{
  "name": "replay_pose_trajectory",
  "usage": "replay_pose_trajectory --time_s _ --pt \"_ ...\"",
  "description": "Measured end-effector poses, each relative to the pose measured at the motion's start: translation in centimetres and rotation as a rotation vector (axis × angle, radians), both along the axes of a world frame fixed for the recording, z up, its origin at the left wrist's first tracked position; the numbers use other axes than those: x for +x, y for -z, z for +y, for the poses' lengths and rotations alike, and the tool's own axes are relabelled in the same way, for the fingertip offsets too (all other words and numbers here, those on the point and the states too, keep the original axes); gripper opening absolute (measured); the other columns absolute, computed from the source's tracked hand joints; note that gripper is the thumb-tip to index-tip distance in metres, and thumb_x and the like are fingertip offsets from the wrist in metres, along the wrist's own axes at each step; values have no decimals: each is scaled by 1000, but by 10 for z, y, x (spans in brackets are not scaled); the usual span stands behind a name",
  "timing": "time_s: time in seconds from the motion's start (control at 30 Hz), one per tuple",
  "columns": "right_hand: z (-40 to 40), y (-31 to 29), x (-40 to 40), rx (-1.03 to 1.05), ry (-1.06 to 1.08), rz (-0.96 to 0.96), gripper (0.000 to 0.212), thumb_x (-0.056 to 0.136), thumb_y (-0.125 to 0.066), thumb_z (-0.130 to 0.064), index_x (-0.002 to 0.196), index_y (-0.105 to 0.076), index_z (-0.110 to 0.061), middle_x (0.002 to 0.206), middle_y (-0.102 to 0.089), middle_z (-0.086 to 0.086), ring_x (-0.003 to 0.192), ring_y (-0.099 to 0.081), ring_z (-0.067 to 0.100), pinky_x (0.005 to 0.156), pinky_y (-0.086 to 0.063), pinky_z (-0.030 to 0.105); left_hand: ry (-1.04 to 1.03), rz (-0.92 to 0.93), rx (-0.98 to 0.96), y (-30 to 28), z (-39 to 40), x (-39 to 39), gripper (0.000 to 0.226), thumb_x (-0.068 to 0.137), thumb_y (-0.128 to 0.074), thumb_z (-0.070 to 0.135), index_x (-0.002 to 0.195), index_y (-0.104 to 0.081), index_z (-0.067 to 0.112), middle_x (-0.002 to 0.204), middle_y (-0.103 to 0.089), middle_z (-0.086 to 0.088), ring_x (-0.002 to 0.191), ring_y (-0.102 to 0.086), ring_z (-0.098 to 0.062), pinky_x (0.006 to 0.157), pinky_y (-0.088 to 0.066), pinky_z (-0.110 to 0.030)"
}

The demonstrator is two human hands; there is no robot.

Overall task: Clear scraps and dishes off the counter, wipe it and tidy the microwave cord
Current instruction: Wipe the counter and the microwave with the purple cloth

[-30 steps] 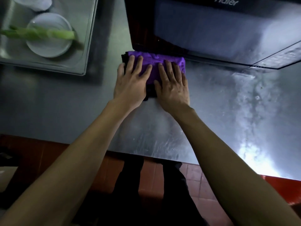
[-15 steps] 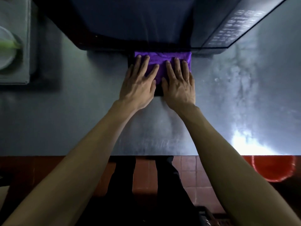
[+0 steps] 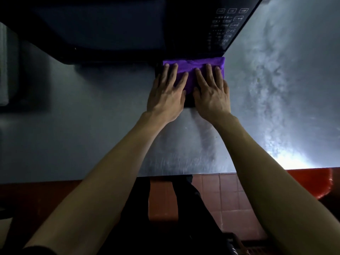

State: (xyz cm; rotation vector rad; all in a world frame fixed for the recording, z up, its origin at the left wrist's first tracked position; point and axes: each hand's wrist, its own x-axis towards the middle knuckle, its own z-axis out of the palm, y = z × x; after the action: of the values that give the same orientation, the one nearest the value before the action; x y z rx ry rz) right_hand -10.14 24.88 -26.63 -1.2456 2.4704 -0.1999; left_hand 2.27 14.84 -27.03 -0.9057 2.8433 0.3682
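Both my hands lie flat, fingers spread, on folded purple cloth. L hand presses cloth's left half; R hand presses right half. Cloth sits on steel bench, far edge touching base of microwave, below its keypad. Bench surface to the right shows streaks. Red tile floor below bench edge.

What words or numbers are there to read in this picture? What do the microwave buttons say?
No text can be read here.
Microwave button panel: rows of buttons with small markings, too small and blurred to read.
No brand name shows on the microwave in this view.
Purple cloth, counter: no writing on them.
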Motion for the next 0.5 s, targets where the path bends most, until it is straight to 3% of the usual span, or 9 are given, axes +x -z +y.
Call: replay_pose_trajectory --time_s 0.2,0.5 --pt "-21 1 31 26 -100 6 58 104 -30 -39 159 -12 -33 168 3 4 154 10 30 125 -3 50 -35 -20 9 2 -16 34 60 106 -32 39 160 -13 22 168 1 -13 154 6 -34 123 -9 -47" --pt "-102 6 139 27 -257 -12 59 104 -28 -41 159 -9 -34 168 6 5 154 10 32 124 1 52 -130 -35 -69 0 -79 159 58 106 -33 38 159 -20 19 167 -9 -15 154 -4 -36 121 -21 -48"
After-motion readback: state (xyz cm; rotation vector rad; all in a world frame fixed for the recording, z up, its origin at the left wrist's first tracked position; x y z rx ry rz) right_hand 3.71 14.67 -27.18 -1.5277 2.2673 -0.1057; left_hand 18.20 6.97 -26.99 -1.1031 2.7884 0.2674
